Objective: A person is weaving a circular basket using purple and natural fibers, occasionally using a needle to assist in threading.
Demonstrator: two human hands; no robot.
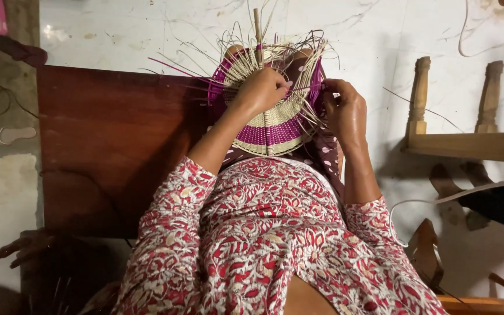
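Left hand [262, 88] grip: clenched on the woven fan [269, 125], fingers curled over its upper middle, pressing strands down. Right hand [345, 111] grip: pinched on loose straw strands [313, 55] at the fan's right edge. Fan is half-round, cream and purple bands, resting on the person's lap, unwoven ends sticking out along top and sides. A thicker stick [258, 29] rises from the fan's top centre. Dark wooden board [112, 140] just left of it. Wooden frame with two turned posts [456, 125] well apart on the right, on the pale floor [118, 29].
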